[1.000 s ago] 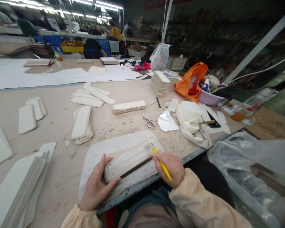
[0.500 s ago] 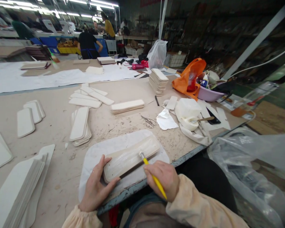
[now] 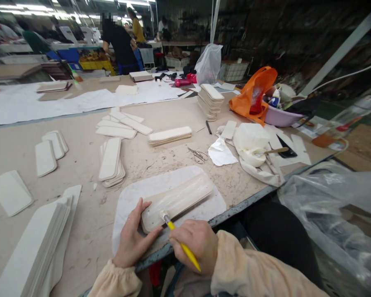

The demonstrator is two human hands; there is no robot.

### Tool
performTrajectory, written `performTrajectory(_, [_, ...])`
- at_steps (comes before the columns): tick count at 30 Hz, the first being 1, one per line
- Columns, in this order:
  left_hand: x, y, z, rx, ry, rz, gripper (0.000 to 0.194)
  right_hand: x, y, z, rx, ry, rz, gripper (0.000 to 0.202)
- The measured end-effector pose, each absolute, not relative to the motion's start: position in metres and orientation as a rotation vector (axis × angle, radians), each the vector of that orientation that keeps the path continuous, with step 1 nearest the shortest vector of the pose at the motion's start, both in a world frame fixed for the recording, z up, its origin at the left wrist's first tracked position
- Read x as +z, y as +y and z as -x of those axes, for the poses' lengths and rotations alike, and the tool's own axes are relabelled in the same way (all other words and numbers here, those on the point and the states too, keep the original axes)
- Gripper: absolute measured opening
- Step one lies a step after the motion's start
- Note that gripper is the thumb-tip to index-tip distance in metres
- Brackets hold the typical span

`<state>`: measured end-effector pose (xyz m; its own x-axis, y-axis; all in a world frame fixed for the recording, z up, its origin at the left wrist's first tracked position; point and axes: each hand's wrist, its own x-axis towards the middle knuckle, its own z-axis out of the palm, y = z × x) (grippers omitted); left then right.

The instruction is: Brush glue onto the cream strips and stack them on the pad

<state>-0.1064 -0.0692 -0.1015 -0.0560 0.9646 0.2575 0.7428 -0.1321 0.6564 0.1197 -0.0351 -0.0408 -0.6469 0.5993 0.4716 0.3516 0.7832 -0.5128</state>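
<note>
A long, pale board with rounded corners (image 3: 182, 197) lies on a white sheet (image 3: 126, 202) at the table's near edge. Its top looks wet and shiny, with small dark dots near the ends. My left hand (image 3: 134, 237) grips the board's left end between thumb and fingers. In my right hand (image 3: 194, 245) is a small brush with a yellow handle (image 3: 185, 251); its whitish bristles touch the board near that left end. Whether more boards lie underneath, I cannot tell.
Stacks of pale boards (image 3: 109, 159) lie across the table. Scissors (image 3: 198, 155) rest beyond the sheet. To the right stand a white tub (image 3: 252, 140) with a stick, a phone (image 3: 286, 146), an orange bag (image 3: 250, 95) and a lilac basin (image 3: 282, 119). A co-worker (image 3: 119, 45) stands at the back.
My right hand has drawn the brush leftward along the board, from its right half to near the left end. My left hand keeps its hold. The co-worker in black has straightened up.
</note>
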Motion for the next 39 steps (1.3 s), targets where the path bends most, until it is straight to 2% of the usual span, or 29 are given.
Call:
performTrajectory(4, [-0.098, -0.069, 0.105, 0.977, 1.863, -1.892, 0.093, -0.042, -0.013, -0.153, 0.49, -2.21, 0.886, 0.016])
performTrajectory(11, [-0.098, -0.069, 0.105, 0.976, 1.869, -1.91, 0.091, -0.046, 0.017, -0.172, 0.135, -2.178, 1.048, 0.014])
performTrajectory(20, [-0.102, -0.068, 0.106, 0.98, 1.844, -1.911, 0.091, -0.048, -0.011, -0.127, 0.209, -2.376, 0.803, 0.012])
performTrajectory(29, [-0.104, -0.069, 0.108, 0.996, 1.848, -1.885, 0.09, -0.051, 0.015, -0.159, 0.065, -2.219, 1.061, 0.012])
performTrajectory(34, [-0.108, -0.07, 0.109, 1.018, 1.808, -1.843, 0.094, -0.052, -0.012, -0.127, 0.276, -2.317, 0.836, 0.01])
performTrajectory(39, [-0.103, -0.07, 0.106, 1.022, 1.772, -1.78, 0.102, -0.045, -0.018, -0.124, 0.663, -2.021, 0.741, 0.016])
